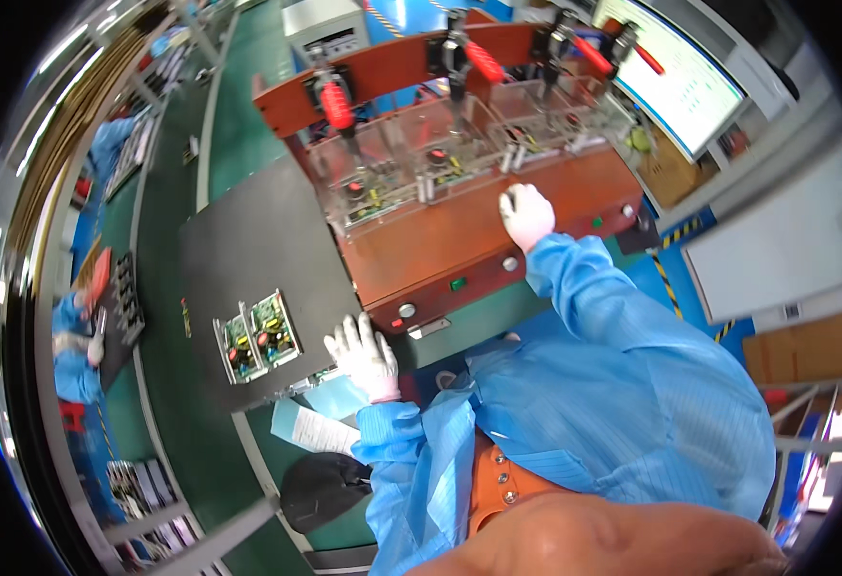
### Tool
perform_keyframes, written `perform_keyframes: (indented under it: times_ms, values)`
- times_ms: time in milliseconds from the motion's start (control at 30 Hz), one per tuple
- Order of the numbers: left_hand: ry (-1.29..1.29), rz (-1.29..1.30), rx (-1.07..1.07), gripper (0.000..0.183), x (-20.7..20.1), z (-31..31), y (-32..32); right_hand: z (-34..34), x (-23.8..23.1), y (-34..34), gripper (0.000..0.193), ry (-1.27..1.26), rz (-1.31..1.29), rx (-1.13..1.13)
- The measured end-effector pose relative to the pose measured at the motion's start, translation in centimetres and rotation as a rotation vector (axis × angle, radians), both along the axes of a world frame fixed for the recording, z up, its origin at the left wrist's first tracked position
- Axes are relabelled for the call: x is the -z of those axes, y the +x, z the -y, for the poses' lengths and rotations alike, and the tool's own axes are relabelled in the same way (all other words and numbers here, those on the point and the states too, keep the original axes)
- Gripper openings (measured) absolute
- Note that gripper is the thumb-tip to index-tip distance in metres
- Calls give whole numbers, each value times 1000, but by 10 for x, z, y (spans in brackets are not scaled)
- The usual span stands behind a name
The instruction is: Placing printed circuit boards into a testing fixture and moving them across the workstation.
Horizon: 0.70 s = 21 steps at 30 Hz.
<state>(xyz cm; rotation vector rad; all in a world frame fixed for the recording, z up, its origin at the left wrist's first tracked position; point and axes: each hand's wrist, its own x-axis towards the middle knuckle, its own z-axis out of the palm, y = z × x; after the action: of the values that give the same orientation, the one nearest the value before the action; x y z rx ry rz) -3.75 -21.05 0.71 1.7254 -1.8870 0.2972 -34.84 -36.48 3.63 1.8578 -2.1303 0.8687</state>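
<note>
My left hand, in a white glove, has its fingers spread. It lies at the edge of a black mat, next to the front left corner of a reddish-brown fixture. Left of it on the mat are green circuit boards with metal strips and small components. My right hand, also gloved, rests over the fixture's top with its fingers curled in; whatever they may hold is hidden. Just beyond it, clear plastic covers stand over boards, below toggle clamps with red handles.
A lit monitor stands at the far right. Papers and a black rounded object lie near my left forearm. A green conveyor runs along the left, where another person's gloved hand works by a dark tray.
</note>
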Motion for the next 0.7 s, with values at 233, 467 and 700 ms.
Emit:
perform_keyframes:
  times_ms: [233,467,700]
  values:
    - [10,39,-54,45,-6,-2,-6,0,3,-6,20,-16,18,21]
    - [32,7,-46,45,-7,-2,1,-4,-10,-2,22,145,10,-10]
    - [-5,-67,-76,44,-6,-2,4,-1,-4,-10,26,154,-4,-49]
